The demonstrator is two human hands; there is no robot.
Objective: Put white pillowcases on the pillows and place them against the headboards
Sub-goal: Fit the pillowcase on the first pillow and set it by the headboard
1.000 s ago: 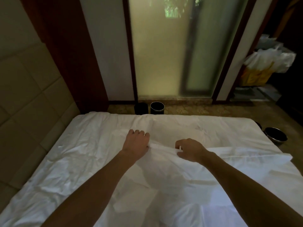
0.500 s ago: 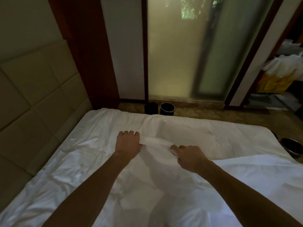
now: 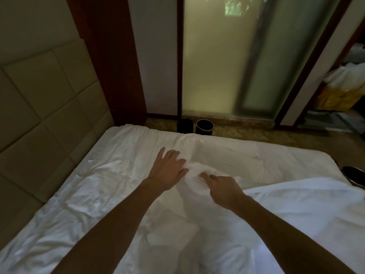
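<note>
A white pillowcase [image 3: 199, 194] lies rumpled on the white bed [image 3: 94, 190], its far edge bunched between my hands. My left hand [image 3: 167, 171] lies on that edge with fingers spread and straight, pressing the cloth down. My right hand [image 3: 223, 188] is just to the right, fingers curled, pinching the bunched edge of the pillowcase. A second layer of white fabric [image 3: 306, 210] spreads out at the right. The padded beige headboard [image 3: 39, 107] runs along the left side. No pillow is clearly visible.
Two dark round bins [image 3: 204, 127] stand on the patterned floor beyond the bed, below a frosted glass panel [image 3: 217, 56]. Another dark bin [image 3: 353, 175] sits at the bed's right edge. A cart with white and yellow bags [image 3: 339, 89] stands in the doorway at right.
My left hand has opened from a curled grip to flat, spread fingers on the cloth. Both hands sit closer together, and the view has turned slightly left toward the headboard.
</note>
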